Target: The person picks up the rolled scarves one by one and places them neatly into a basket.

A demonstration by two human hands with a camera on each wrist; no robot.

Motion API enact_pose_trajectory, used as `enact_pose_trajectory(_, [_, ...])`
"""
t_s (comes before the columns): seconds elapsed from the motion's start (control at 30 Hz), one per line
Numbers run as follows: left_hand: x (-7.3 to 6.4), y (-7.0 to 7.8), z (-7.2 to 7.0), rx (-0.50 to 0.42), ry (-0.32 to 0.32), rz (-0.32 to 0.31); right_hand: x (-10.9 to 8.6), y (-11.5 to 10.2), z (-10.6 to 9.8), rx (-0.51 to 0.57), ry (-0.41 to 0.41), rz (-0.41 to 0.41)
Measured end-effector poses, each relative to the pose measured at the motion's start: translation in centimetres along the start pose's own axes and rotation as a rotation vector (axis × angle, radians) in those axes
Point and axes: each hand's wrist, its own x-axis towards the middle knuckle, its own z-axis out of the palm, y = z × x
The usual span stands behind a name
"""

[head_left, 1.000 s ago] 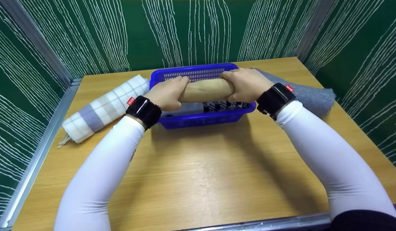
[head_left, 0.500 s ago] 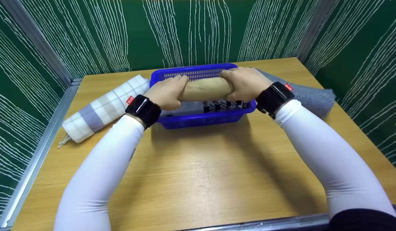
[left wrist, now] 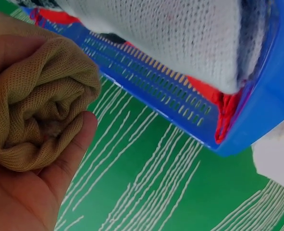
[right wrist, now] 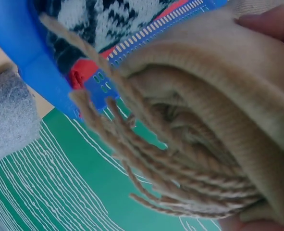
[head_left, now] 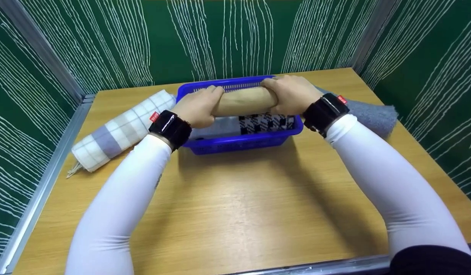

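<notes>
A rolled tan scarf (head_left: pixel 245 101) is held level over the blue plastic basket (head_left: pixel 243 144). My left hand (head_left: pixel 199 107) grips its left end, where the left wrist view shows the spiral of the tan roll (left wrist: pixel 41 103). At the other end my right hand (head_left: pixel 294 95) has its fingers curled round it. Twisted fringe (right wrist: pixel 180 175) hangs from that end in the right wrist view. Below the roll, a white and black patterned knit (head_left: pixel 268 124) lies in the basket. Some red cloth (left wrist: pixel 199 86) shows beside the knit; the rest is hidden.
To the basket's left lies a rolled white plaid scarf (head_left: pixel 123 131) with a fringed end. A grey woolly roll (head_left: pixel 373 116) rests at the right, partly behind my right wrist. Green panels (head_left: pixel 235 42) with white streaks enclose the wooden table (head_left: pixel 235 202) behind and at both sides.
Both hands and the tan scarf have risen slightly toward the basket's far side. More of the patterned knit shows beneath it. The grip has stayed the same.
</notes>
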Motion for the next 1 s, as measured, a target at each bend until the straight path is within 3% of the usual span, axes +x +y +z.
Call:
enact_pose_trajectory(0.67, [0.8,-1.1,-1.9,0.003,0.031,-0.026,1.6,-0.4,-1.6,-0.015,0.056,-0.001])
enact_pose_trajectory(1.0, [1.8,-1.3,-2.6,0.049,0.031,-0.028,2.3,0.2,-1.8,-0.033,0.07,0.01])
